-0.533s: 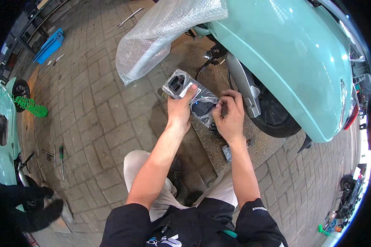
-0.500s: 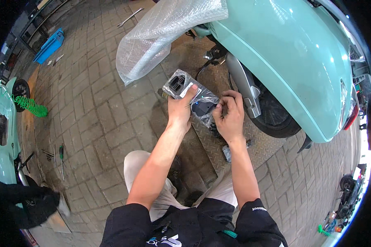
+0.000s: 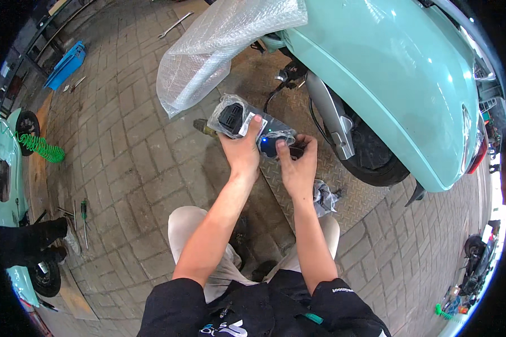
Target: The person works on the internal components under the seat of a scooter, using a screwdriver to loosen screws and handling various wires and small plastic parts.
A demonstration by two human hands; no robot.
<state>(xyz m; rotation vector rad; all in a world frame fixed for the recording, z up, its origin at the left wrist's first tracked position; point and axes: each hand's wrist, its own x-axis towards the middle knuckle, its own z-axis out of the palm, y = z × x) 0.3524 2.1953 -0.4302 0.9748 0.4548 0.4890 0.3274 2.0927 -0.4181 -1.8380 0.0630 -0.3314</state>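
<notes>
A black connector block (image 3: 230, 117) with sockets shows at one end of a long part wrapped in a clear plastic bag (image 3: 271, 127). A white label sits beside it. My left hand (image 3: 243, 150) is closed around the middle of this part, thumb on top. At the other end, my right hand (image 3: 299, 171) pinches a dark piece with thumb and fingers; a small blue light glows on it. Whether that piece lies inside the bag, I cannot tell. Crumpled clear plastic (image 3: 324, 197) lies on the metal plate (image 3: 360, 205) beside my right wrist.
A mint-green scooter (image 3: 371, 73) stands at the upper right, bubble wrap (image 3: 191, 73) draped from it. On the brick floor lie a wrench (image 3: 175, 24), a screwdriver (image 3: 84, 216) and a blue crate (image 3: 66, 64). Another person's legs (image 3: 34, 241) are at left, near another mint-green scooter (image 3: 5, 151).
The wrapped part has shifted slightly left. My right hand has moved left and lower, its thumb now over the dark piece. The other person's leg at left has moved.
</notes>
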